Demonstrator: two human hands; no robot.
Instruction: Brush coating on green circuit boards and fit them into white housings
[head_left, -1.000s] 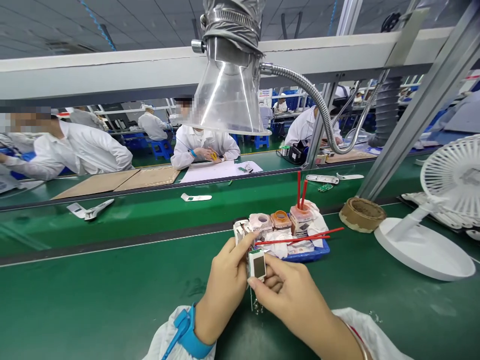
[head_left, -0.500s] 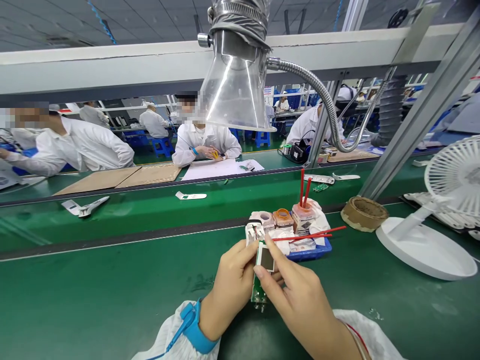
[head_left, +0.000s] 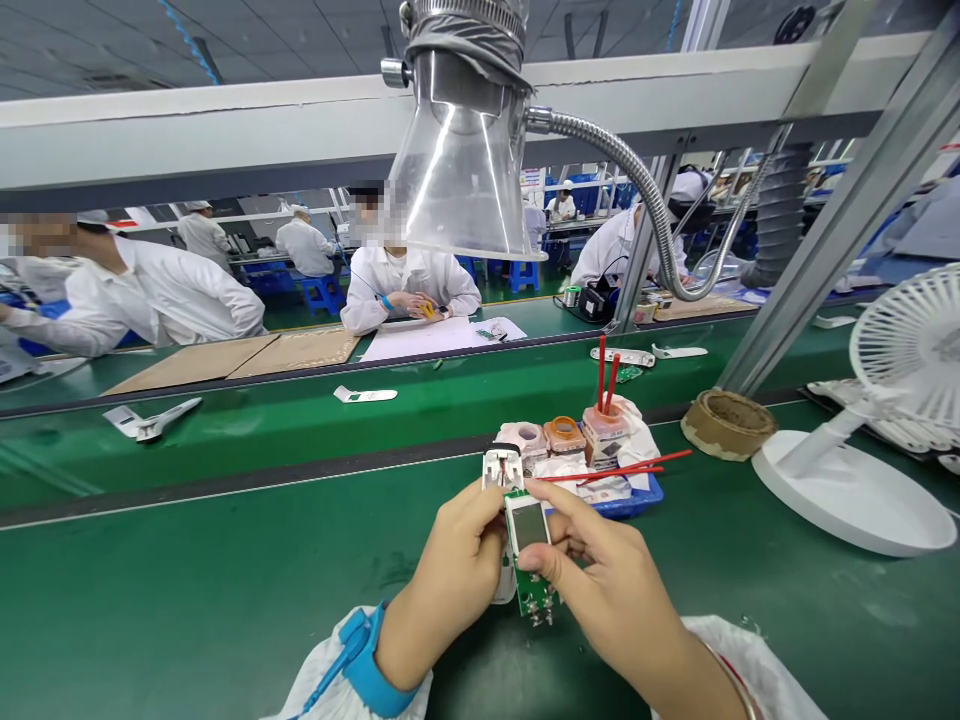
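My left hand (head_left: 457, 570), with a blue wrist strap (head_left: 375, 655) at its cuff, is closed round a white plastic housing (head_left: 504, 585). The housing's open upper end, with a dark rim, sticks up beyond the fingers. My right hand (head_left: 600, 570) pinches a green circuit board (head_left: 534, 590) that carries a small grey display (head_left: 530, 524) in a white frame. The board lies slightly tilted in front of the housing, its metal contacts pointing toward me. My left fingertips are near the board's upper left edge. The right fingers behind the board are partly hidden.
Beyond my hands a blue tray (head_left: 637, 503) holds bottles and red sticks (head_left: 606, 385). To the right are a tape roll (head_left: 729, 425) and a white fan (head_left: 847, 490). White housings lie on the green conveyor (head_left: 255, 430). A clear extraction hood (head_left: 465, 170) hangs overhead. Co-workers sit opposite.
The circuit board has shifted slightly right and turned, so more of its face and of the white housing behind shows. The housings on the conveyor have moved a little left.
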